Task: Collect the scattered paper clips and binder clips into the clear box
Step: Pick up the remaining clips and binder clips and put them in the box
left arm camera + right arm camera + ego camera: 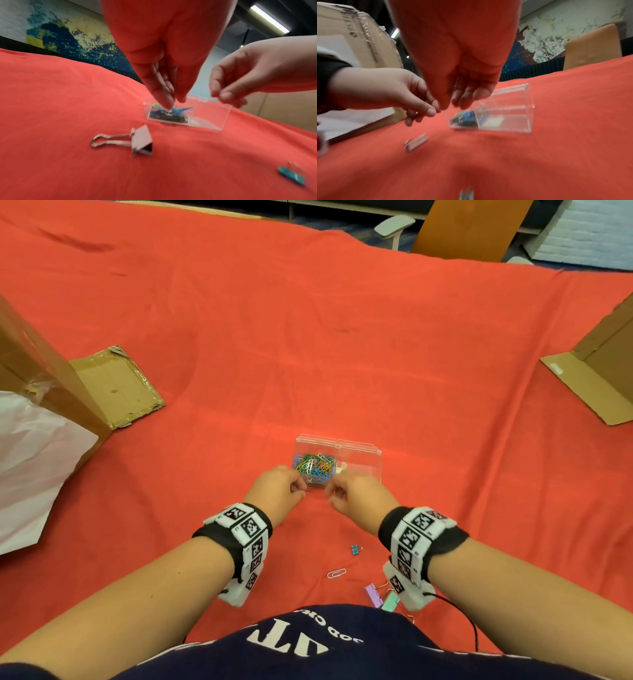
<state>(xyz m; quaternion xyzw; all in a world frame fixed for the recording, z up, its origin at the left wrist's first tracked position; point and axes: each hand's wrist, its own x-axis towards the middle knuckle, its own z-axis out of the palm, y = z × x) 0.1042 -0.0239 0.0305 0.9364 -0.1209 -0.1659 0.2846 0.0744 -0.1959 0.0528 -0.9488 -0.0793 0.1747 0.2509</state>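
Note:
The clear box (pixel 359 455) stands open on the red cloth, with a heap of coloured paper clips (pixel 315 465) in its left compartment. My left hand (pixel 281 487) hovers at that compartment's near edge. Its fingertips (pixel 169 104) are pinched together, and a white bit of paper clip shows just under them. My right hand (pixel 352 491) hangs beside it at the box's front with loose fingers (pixel 462 100) and holds nothing. A pale binder clip (pixel 139 142) lies on the cloth below my left wrist. Nearer me lie a teal binder clip (pixel 356 549), a white paper clip (pixel 336 573), a purple binder clip (pixel 372 595) and a green binder clip (pixel 390 604).
A cardboard box (pixel 51 378) with an open flap and white paper (pixel 34 467) stand at the left. Another cardboard box (pixel 603 364) sits at the right edge. The red cloth (pixel 308 337) stretches far beyond the clear box. A chair (pixel 472 227) stands past the far edge.

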